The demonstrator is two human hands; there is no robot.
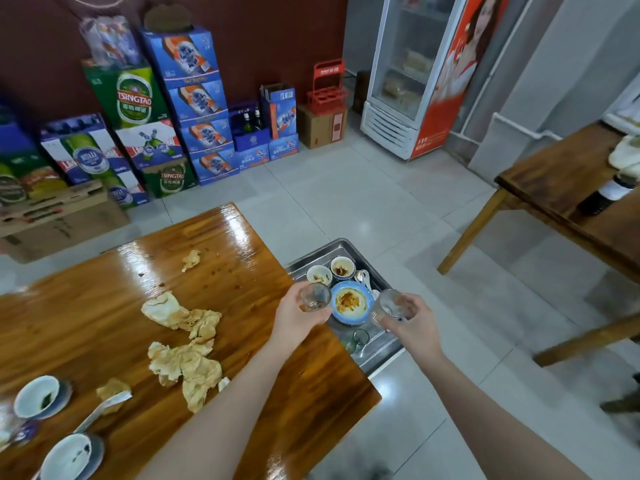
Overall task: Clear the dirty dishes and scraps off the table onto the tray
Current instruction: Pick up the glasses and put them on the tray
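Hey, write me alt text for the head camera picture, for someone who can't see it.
The left hand holds a small glass and the right hand a second glass over a metal tray of dirty dishes beside a wooden table. Crumpled napkins and two used bowls lie on the table.

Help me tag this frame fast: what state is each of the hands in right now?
Left hand: closed, holding a small clear drinking glass.
Right hand: closed, holding a second clear drinking glass.

glossy table [104, 327]: napkins [183, 365], bowls [38, 396]
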